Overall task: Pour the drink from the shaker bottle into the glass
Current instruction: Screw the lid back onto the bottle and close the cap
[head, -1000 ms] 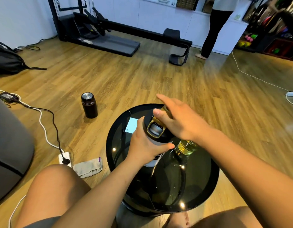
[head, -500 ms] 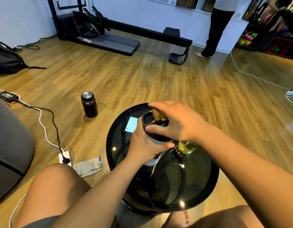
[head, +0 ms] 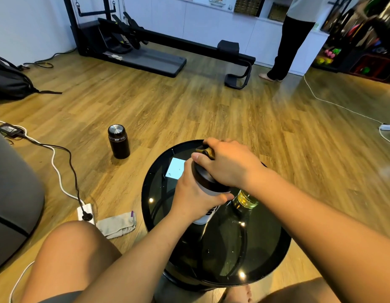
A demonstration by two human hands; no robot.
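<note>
I am sitting at a small round table (head: 159,217) with a glossy black glass top that throws back bright spots of ceiling light. The shaker bottle (head: 206,186) stands upright on it, near the middle of the top, its long axis running straight up toward me, with the lid end on top. Its body is a pale smooth cylinder with dark lettering near the base, and its lid is a wide matte black cap with a brassy flip piece at the 12 o'clock edge. My left hand (head: 193,195) is wrapped tight around the body from the 9 o'clock side, thumb across the front just under the cap, wrist straight and forearm coming up from 7 o'clock. My right hand (head: 228,164) lies palm down over the lid, fingers curled over the far rim and the brassy piece, thumb pressed to the cap's near left edge, so it is clamped on the lid; that forearm comes in from 4 o'clock. The glass (head: 246,200) stands just beside the bottle at its 4 o'clock, clear, with a yellowish tint at its rim, partly under my right wrist. On the wooden plank floor at 10 o'clock stands a dark flask (head: 118,142) with a brushed steel top, and a crumpled grey cloth (head: 117,224) lies at 8 o'clock.
</note>
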